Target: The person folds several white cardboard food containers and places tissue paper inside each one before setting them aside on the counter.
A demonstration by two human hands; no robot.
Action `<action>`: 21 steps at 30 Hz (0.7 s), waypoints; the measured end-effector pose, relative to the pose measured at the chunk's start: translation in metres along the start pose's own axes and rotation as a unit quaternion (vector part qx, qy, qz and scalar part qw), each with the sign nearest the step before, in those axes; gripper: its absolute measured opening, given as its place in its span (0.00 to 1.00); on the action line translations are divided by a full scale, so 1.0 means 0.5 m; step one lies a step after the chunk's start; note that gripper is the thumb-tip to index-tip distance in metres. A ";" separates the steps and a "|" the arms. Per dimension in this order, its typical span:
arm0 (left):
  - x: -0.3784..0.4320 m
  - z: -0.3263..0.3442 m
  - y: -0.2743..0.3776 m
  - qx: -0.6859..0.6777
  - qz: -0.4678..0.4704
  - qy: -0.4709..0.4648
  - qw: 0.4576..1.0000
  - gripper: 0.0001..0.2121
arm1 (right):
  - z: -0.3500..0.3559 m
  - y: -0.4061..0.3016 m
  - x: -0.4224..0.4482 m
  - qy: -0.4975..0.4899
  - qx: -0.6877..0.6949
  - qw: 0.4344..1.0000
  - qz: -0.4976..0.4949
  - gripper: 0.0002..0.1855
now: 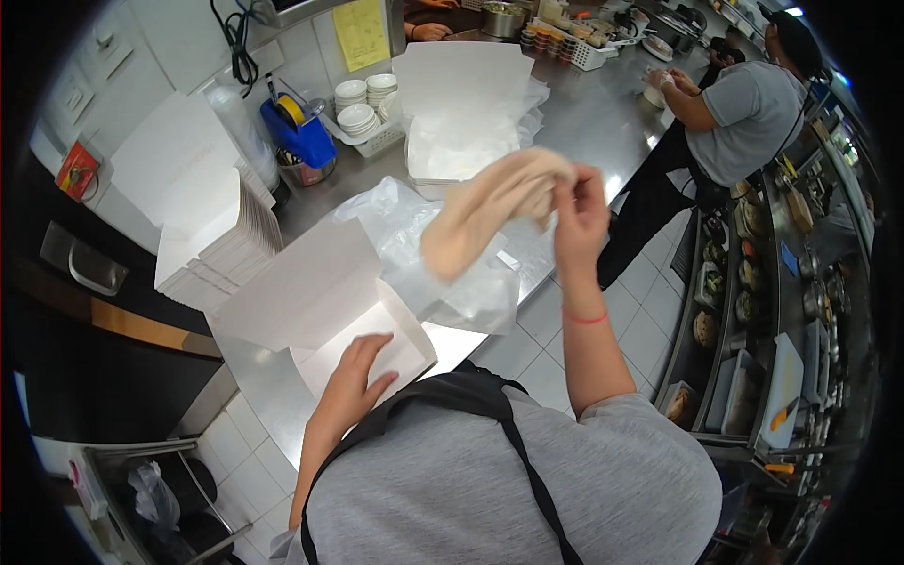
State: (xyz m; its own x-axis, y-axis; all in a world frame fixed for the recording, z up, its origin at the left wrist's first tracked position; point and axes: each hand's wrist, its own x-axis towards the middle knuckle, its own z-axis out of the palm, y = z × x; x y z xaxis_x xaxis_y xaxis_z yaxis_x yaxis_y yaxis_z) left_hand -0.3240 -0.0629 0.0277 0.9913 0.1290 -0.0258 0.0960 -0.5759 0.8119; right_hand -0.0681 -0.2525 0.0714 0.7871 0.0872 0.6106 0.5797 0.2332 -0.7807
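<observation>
A thin beige sheet (494,205), perhaps flatbread or cloth, hangs folded and blurred from my right hand (583,219), raised above the steel worktop. My left hand (360,374) holds nothing; its fingers are spread over an open white cardboard box (406,332) whose lid leans back to the left. Whether the fingers touch the box I cannot tell. Crumpled clear plastic bags (452,304) lie beside the box, below the beige sheet. Behind them stands a second open white box (462,152) on a stack of boxes.
More white boxes (219,247) are stacked at the left. A blue tape dispenser (300,131) and a white basket (378,141) of small bowls stand near the wall. A co-worker (741,120) stands at the worktop's right side. Food containers (710,282) line a counter at the right.
</observation>
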 end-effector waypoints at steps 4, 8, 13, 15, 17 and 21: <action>-0.032 0.006 -0.027 0.064 -0.034 -0.058 0.996 0.23 | -0.079 0.081 0.027 0.034 -0.038 0.998 0.035 0.11; -0.043 0.011 -0.047 0.072 -0.066 -0.043 0.994 0.22 | -0.023 0.081 -0.049 -0.275 -0.327 0.902 -0.057 0.35; -0.036 0.012 -0.043 0.067 -0.057 -0.029 0.996 0.20 | 0.031 0.073 -0.117 -0.437 -0.263 0.860 -0.019 0.39; -0.037 0.010 -0.034 0.043 -0.060 -0.025 0.997 0.19 | 0.035 0.087 -0.126 -0.448 -0.328 0.830 -0.047 0.39; -0.041 0.010 -0.036 0.042 -0.060 -0.014 0.997 0.19 | 0.038 0.109 -0.136 -0.438 -0.331 0.834 -0.057 0.36; -0.042 0.013 -0.036 0.039 -0.039 0.007 0.998 0.17 | 0.046 0.144 -0.136 -0.405 -0.335 0.843 -0.114 0.21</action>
State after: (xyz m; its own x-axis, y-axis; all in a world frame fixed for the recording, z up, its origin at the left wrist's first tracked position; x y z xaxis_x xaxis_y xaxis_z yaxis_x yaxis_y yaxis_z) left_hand -0.3461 -0.0604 0.0100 0.9792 0.1873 -0.0781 0.1801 -0.6243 0.7602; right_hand -0.0846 -0.2196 -0.0231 0.3957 0.8096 0.4336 0.8985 -0.2435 -0.3652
